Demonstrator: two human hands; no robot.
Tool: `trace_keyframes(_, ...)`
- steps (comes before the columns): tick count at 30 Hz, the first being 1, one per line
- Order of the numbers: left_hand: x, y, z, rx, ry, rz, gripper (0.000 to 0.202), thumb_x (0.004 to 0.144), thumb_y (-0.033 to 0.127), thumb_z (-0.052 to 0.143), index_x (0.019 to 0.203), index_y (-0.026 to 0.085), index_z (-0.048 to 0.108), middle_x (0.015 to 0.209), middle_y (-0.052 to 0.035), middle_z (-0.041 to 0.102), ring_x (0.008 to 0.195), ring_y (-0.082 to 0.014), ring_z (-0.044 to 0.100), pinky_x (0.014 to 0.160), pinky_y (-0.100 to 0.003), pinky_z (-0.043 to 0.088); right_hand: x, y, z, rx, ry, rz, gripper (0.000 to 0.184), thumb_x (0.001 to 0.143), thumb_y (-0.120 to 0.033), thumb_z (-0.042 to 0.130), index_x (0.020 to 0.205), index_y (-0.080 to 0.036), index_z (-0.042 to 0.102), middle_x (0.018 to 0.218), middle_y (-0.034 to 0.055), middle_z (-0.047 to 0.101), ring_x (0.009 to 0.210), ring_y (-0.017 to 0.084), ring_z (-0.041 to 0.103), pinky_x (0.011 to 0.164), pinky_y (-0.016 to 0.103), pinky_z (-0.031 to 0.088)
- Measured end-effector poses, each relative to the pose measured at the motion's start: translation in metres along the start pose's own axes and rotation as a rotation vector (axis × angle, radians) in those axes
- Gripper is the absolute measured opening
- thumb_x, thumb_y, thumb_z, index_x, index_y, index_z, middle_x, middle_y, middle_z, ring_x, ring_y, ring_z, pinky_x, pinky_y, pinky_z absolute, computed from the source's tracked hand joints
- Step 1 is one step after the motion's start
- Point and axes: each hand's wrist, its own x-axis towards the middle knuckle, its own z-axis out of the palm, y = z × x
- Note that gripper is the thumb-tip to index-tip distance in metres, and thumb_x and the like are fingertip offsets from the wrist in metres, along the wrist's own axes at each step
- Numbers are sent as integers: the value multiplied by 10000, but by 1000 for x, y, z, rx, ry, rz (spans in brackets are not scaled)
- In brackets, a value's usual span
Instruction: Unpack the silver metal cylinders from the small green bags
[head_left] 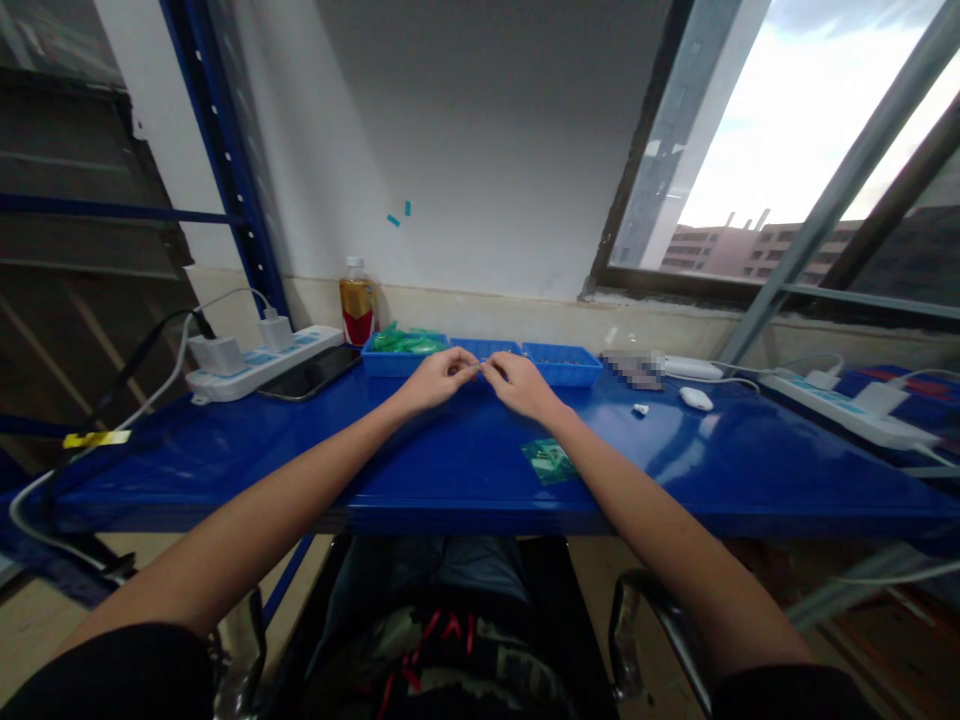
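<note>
My left hand [437, 378] and my right hand [520, 383] meet over the blue table [420, 460], fingertips pinched together on a tiny part too small to name. Just behind them stands a row of blue trays [562, 364]; the left tray [382, 362] holds green pieces [405, 341]. A small green bag [550, 460] lies flat on the table beside my right forearm.
A white power strip [259, 363] with chargers and a dark phone [311, 375] sit at the left. A drink bottle [357, 312] stands by the wall. At the right lie white earbuds [696, 398], cables and a second power strip [840, 405]. Blue shelving [217, 150] rises at left.
</note>
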Motion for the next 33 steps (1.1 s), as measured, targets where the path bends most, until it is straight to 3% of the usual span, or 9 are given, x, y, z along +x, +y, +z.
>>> trace_keyframes(4, 2, -2, -1, 94, 4, -29, 349, 844, 459, 416, 757, 155, 562, 706, -30, 596, 656, -151, 515, 639, -271, 417, -3, -5, -1, 87, 25, -42, 203, 860, -317, 510, 998, -174, 555, 708, -7, 555, 644, 134, 509, 639, 249, 374)
trace_keyframes(9, 2, -7, 3, 123, -80, -80, 521, 863, 589, 329, 760, 153, 595, 760, -66, 649, 692, -172, 562, 681, -286, 426, 2, 3, -11, 33, 51, -53, 211, 868, -332, 479, 786, -174, 590, 733, 25, 589, 665, 137, 517, 655, 253, 384)
trace_keyframes(13, -9, 10, 20, 326, -184, -117, 596, 791, 688, 426, 1007, 176, 642, 935, -86, 689, 885, -245, 606, 796, -349, 417, 14, 36, -24, -91, 213, 162, 277, 866, -362, 462, 732, -171, 611, 712, 40, 613, 682, 155, 537, 660, 265, 387)
trace_keyframes(16, -20, 33, 40, 512, -289, 38, 657, 741, 738, 457, 1105, 220, 636, 1155, -101, 639, 1115, -323, 516, 950, -472, 319, 22, 63, -27, -162, 284, 356, 283, 858, -383, 475, 794, -163, 641, 749, 60, 647, 709, 176, 564, 678, 279, 402)
trace_keyframes(19, -25, 52, 58, 539, -446, 153, 687, 709, 750, 493, 1166, 248, 600, 1309, -104, 542, 1233, -347, 401, 1012, -554, 217, 24, 80, -22, -223, 233, 458, 285, 841, -405, 503, 821, -170, 664, 826, 85, 673, 764, 199, 588, 695, 291, 414)
trace_keyframes(24, -13, 54, 62, 500, -503, 59, 465, 702, 555, 646, 1033, 229, 623, 1205, -82, 591, 1164, -322, 456, 948, -493, 329, 22, 88, -14, -271, 147, 424, 271, 847, -402, 521, 827, -182, 677, 860, 93, 675, 789, 209, 587, 702, 298, 409)
trace_keyframes(28, 1, 30, 48, 343, -388, -66, 328, 681, 377, 683, 927, 183, 586, 875, -26, 648, 826, -213, 580, 757, -332, 437, 28, 90, -17, -247, 166, 355, 277, 861, -408, 514, 853, -181, 672, 858, 75, 667, 782, 191, 574, 710, 287, 400)
trace_keyframes(30, 9, 14, 39, 260, -320, -39, 257, 673, 309, 678, 862, 171, 571, 777, 1, 621, 733, -174, 566, 683, -280, 440, 34, 92, -16, -238, 176, 330, 285, 867, -409, 504, 865, -178, 671, 856, 70, 663, 778, 183, 569, 714, 282, 399)
trace_keyframes(33, 22, -7, 23, 234, -225, 53, 124, 675, 151, 592, 798, 160, 587, 769, 0, 607, 730, -151, 558, 709, -264, 443, 40, 95, -13, -244, 142, 328, 286, 859, -402, 512, 851, -169, 677, 843, 75, 661, 783, 186, 570, 724, 284, 400)
